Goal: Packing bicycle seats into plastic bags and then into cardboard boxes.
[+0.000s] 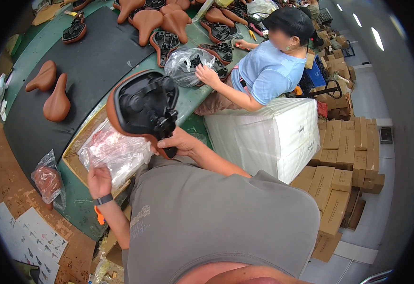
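Observation:
My right hand (181,142) is closed around the narrow nose of a brown bicycle saddle (143,106). Its black underside, with rails and clamp, faces up, and the saddle hangs over the near edge of the worktable. My left hand (100,181) is at the near side of a shallow cardboard box (73,160), its fingertips against a clear plastic bag (117,154). Those fingertips blend into the shiny plastic, so whether they grip it is unclear. A bagged brown saddle (48,182) lies left of this hand.
Two brown saddles (57,102) lie on the black mat (93,52); more are piled at the far side. A co-worker (275,66) on the right handles a clear bag (181,66). A large white wrapped block (259,132) and stacked cartons (342,151) stand to the right.

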The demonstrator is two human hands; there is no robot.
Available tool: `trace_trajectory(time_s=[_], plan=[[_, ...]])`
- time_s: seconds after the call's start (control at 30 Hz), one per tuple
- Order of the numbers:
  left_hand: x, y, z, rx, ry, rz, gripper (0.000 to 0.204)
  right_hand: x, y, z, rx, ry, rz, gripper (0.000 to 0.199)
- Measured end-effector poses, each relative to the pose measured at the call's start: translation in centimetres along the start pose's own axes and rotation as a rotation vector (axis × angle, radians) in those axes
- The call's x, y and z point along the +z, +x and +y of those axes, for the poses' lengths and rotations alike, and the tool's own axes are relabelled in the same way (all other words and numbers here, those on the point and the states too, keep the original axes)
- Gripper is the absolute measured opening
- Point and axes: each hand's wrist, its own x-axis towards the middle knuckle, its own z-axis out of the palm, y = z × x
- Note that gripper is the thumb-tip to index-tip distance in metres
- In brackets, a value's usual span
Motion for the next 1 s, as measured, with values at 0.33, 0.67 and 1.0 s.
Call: trace_trajectory(time_s=[0.33,0.67,1.0], plan=[[11.6,-2.0,-0.6,0.068,0.289,0.078,0.025,0.3,0.2,-2.3,-0.056,-0.460,-0.118,0.105],[11.5,3.5,-5.3,0.663,1.040,0.002,0.014,-0.8,1.7,0.1,-0.481,-1.565,0.242,0.091],[21.0,1.9,-5.6,1.194,1.644,-0.301,0.020,-2.8,7.1,-0.7,-0.285,-1.627,0.341,0.104]])
